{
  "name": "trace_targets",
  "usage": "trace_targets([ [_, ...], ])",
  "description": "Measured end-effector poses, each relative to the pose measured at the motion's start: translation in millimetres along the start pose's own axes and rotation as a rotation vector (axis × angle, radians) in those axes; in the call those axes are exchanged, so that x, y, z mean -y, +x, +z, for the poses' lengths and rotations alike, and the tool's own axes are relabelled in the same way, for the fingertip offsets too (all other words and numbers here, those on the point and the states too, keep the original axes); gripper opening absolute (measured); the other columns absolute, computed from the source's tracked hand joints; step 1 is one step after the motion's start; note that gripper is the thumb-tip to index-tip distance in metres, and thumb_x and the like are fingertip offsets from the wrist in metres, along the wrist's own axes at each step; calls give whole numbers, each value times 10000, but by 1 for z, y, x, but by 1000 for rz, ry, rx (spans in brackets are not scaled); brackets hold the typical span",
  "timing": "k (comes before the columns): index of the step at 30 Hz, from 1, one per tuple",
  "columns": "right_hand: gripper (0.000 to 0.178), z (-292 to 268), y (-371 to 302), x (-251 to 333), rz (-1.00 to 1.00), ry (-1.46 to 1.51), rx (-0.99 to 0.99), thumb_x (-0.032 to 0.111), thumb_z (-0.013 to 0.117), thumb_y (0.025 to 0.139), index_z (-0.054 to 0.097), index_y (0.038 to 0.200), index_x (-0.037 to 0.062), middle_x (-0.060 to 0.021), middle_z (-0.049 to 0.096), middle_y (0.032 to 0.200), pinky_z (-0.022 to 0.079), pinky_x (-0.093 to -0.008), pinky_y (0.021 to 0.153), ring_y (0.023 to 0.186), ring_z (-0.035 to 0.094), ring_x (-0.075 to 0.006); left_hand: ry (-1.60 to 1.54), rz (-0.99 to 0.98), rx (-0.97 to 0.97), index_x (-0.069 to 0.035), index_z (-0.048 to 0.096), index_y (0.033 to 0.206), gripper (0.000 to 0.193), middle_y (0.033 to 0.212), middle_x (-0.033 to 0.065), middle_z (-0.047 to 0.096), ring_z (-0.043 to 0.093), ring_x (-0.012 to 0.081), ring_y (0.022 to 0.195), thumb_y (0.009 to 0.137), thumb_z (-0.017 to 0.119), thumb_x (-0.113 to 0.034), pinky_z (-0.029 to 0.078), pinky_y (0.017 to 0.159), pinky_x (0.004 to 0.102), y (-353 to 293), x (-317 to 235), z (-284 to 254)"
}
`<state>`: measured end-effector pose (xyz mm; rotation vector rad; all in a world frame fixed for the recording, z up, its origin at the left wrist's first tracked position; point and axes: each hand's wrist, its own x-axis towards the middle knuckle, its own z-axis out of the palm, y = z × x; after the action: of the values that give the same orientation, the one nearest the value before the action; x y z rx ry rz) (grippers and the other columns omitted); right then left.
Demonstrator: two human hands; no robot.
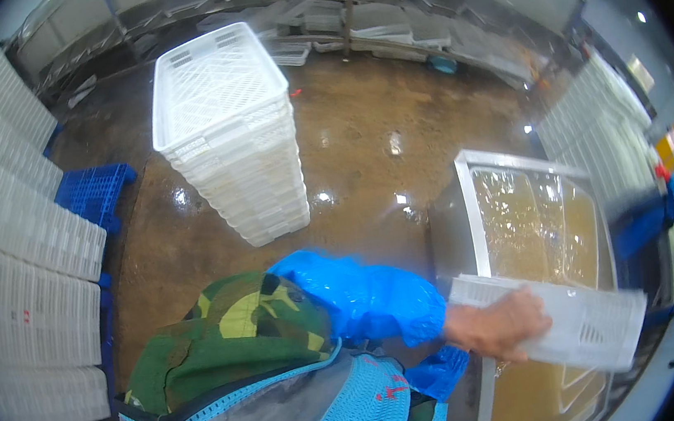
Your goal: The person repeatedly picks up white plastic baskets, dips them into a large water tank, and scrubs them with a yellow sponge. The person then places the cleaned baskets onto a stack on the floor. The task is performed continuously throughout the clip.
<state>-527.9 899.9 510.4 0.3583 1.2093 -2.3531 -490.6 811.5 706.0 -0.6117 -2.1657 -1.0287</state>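
Hand gripping a white crate over a tank, lower right of the frame.

1 hand (496, 327), in a blue sleeve (363, 295), is closed around the near edge of the crate (583, 324); which hand it is I cannot tell. The crate stretches right from the fingers, tilted, above the tank (468, 195) of brownish liquid. 1 stack of white crates (228, 131) stands on the wet floor (360, 125), upper centre, well apart.
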Motion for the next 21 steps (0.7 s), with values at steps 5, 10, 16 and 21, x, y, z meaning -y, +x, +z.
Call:
trace_targets([
  [5,349,112,7,-1,-50,-98,93,205,502,918,584,1112,-73,-166,656,1044,535,-389,792,943,650,-296,39,-322,-341,-37,534,870,450,775,128,483,481,309,763,629,786,-323,376,726,404,-39,42,-126],
  [10,369,250,58,-36,-153,-374,427,242,499,918,607,1069,-78,-159,669,987,539,-373,744,880,659,-278,50,-489,-610,-22,548,900,318,783,110,510,515,240,762,770,744,-237,415,706,360,-105,46,-268],
  [16,319,482,149,-87,-648,-962,831,225,547,895,637,963,-73,-63,639,734,455,-299,516,600,597,-155,-275,-572,-998,9,587,1060,213,978,50,641,582,129,892,919,645,-140,471,834,290,-197,85,-390],
  [21,237,677,104,-160,-498,-1002,1130,156,531,893,651,971,-33,-27,636,739,431,-258,514,586,563,-98,-571,-484,-1395,39,573,1148,247,1061,71,654,598,145,961,950,598,-106,483,888,307,-247,108,-449],
])
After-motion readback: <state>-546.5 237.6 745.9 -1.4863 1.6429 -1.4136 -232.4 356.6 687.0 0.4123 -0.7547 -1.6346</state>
